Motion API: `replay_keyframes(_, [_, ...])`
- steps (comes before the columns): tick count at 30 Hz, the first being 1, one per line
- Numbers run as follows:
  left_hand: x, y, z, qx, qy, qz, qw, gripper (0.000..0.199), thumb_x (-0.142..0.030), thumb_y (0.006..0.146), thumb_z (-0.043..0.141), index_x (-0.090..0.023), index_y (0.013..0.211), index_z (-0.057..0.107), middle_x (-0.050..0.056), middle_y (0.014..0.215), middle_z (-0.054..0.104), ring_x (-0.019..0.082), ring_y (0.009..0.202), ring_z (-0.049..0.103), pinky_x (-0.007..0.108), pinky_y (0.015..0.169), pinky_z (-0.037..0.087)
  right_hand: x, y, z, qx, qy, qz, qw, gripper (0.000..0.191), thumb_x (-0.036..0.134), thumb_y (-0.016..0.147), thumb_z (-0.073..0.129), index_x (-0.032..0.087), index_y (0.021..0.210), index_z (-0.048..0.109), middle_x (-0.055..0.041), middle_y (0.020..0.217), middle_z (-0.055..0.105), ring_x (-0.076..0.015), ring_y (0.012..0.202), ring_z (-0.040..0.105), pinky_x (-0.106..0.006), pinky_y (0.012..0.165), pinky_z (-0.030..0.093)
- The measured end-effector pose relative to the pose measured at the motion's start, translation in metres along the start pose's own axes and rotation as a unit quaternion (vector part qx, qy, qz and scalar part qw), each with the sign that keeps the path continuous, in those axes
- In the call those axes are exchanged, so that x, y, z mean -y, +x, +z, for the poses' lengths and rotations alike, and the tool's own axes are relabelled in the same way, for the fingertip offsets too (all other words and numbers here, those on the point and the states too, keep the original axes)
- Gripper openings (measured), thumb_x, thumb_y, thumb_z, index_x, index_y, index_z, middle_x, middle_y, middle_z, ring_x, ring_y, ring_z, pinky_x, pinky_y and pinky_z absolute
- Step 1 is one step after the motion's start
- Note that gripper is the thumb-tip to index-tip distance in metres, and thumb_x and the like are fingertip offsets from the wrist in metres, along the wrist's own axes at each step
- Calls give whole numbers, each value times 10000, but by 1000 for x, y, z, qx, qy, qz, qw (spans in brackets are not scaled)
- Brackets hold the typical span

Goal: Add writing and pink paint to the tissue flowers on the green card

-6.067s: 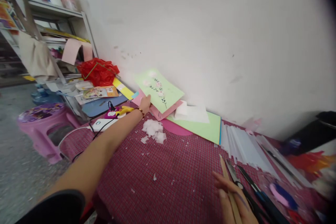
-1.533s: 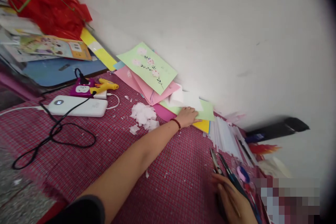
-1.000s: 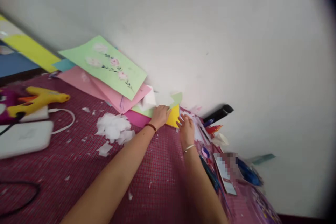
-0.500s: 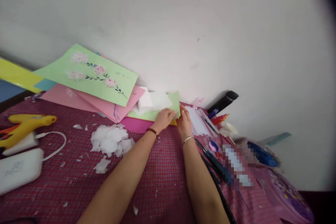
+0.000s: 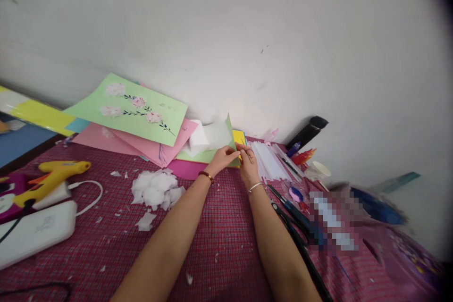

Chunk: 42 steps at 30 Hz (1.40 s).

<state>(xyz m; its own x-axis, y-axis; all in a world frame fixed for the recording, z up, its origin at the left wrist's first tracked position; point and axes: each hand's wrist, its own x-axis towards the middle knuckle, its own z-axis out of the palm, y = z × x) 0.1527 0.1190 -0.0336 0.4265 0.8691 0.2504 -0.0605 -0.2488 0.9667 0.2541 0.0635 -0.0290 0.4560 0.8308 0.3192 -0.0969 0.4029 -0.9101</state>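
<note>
My left hand (image 5: 222,158) pinches the right edge of a green sheet (image 5: 230,133), whose corner is bent upward. Close beside it, my right hand (image 5: 248,160) has its fingers curled at the same edge, and what they hold is too small to make out. Yellow paper (image 5: 239,137) shows just behind my fingers. White tissue (image 5: 212,136) lies on the green sheet, left of my hands. A pile of cut white tissue pieces (image 5: 155,188) is on the checked cloth, nearer to me.
At the left are a green card with flowers (image 5: 141,122), pink sheets (image 5: 170,151), a yellow glue gun (image 5: 53,174) and a white power bank (image 5: 42,231). White sticks (image 5: 265,160), scissors (image 5: 290,222), a black case (image 5: 307,130) and a pink basin (image 5: 399,255) stand or lie at the right.
The green sheet's corner now bends up more, showing more yellow paper behind it. My hands have drawn close together at its edge. The view has shifted slightly left.
</note>
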Motion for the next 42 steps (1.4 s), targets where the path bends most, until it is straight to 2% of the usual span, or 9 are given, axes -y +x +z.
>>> replay_keyframes(5, [1, -1, -3, 10, -21, -3, 1000, 200, -325, 829, 670, -135, 779, 633, 11, 725, 641, 143, 681, 588, 288, 693, 474, -2, 1, -2, -16, 8, 14, 1000, 210, 356, 782, 656, 231, 951, 657, -46, 1116, 682, -214, 1074, 614, -373, 887, 523])
replay_keyframes(10, [11, 1, -6, 6, -26, -4, 1000, 190, -314, 890, 640, -132, 841, 626, 8, 804, 637, 152, 740, 616, 342, 739, 518, -3, 2, -7, -48, 24, 25, 998, 244, 390, 789, 662, 249, 985, 625, -17, 1046, 667, -173, 901, 639, -303, 715, 548])
replay_keyframes(14, [13, 0, -6, -2, -20, 2, 1000, 167, -285, 855, 681, -122, 864, 646, 24, 822, 660, 154, 757, 624, 338, 761, 519, 1, 0, -8, -43, 46, 38, 997, 259, 405, 774, 693, 256, 974, 620, 3, 968, 655, -145, 801, 627, -252, 625, 528])
replay_keyframes(16, [11, -2, -6, 8, -16, 9, 1000, 209, -264, 785, 746, -112, 907, 670, 50, 864, 685, 161, 798, 631, 321, 785, 514, 2, 0, -9, -36, 58, 42, 997, 263, 410, 774, 701, 260, 972, 615, 7, 958, 655, -139, 788, 625, -245, 620, 525])
replay_keyframes(20, [7, -4, -7, 18, -3, 27, 999, 475, -192, 604, 865, -111, 1034, 680, 105, 1059, 663, 209, 965, 615, 333, 877, 489, 2, 3, -11, -23, 74, 46, 996, 293, 428, 760, 720, 263, 979, 616, -5, 979, 648, -145, 802, 633, -252, 627, 539])
replay_keyframes(22, [8, -4, -8, 18, 3, 31, 999, 512, -160, 569, 875, -115, 1042, 682, 110, 1088, 636, 222, 979, 602, 352, 886, 483, 1, 4, -12, -23, 75, 50, 996, 319, 442, 755, 725, 265, 996, 616, -17, 989, 642, -154, 796, 637, -269, 624, 550])
replay_keyframes(28, [16, -1, -8, 7, 8, 24, 1000, 443, -172, 622, 850, -115, 1025, 677, 103, 1051, 631, 218, 951, 594, 366, 870, 485, 0, 2, -16, -11, 58, 48, 997, 354, 444, 786, 696, 277, 1081, 593, -44, 1081, 618, -196, 910, 630, -340, 682, 580])
replay_keyframes(33, [20, 2, -10, 4, -8, 16, 1000, 400, -188, 654, 833, -119, 1014, 675, 91, 1025, 653, 192, 914, 601, 353, 870, 491, -1, 2, -18, -15, 52, 38, 998, 397, 415, 760, 731, 271, 1104, 595, -48, 1174, 582, -199, 1037, 585, -325, 715, 576])
replay_keyframes(42, [22, 3, -12, 2, -45, 7, 999, 380, -201, 650, 829, -114, 990, 682, 92, 988, 668, 186, 895, 610, 361, 878, 488, -2, 1, -19, -21, 37, 36, 998, 434, 443, 740, 726, 263, 1108, 585, -55, 1231, 568, -204, 1068, 566, -325, 732, 579])
